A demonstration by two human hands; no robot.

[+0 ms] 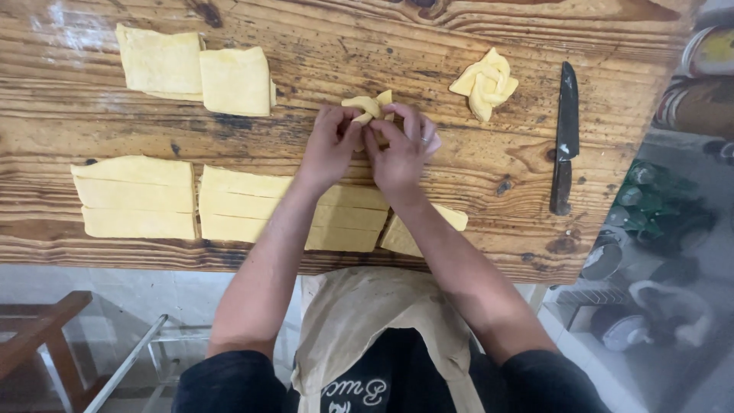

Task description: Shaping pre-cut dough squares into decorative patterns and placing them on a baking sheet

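Dough piece (368,105) in both hands; one knife (566,138).

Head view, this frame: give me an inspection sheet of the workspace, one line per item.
Surface: rough wooden table, stained and knotted.
Job's things: partly folded dough piece under both hands; finished folded pastry to its right.
Clutter: flat dough squares at upper left; cut dough sheets along the near edge; dark knife lying at right.
Hands: left hand and right hand both pinch the dough piece; ring on the right hand.
Cables: nothing seen.
Surroundings: apron on the person; dishes and cups below at right, blurred; wooden furniture at lower left.
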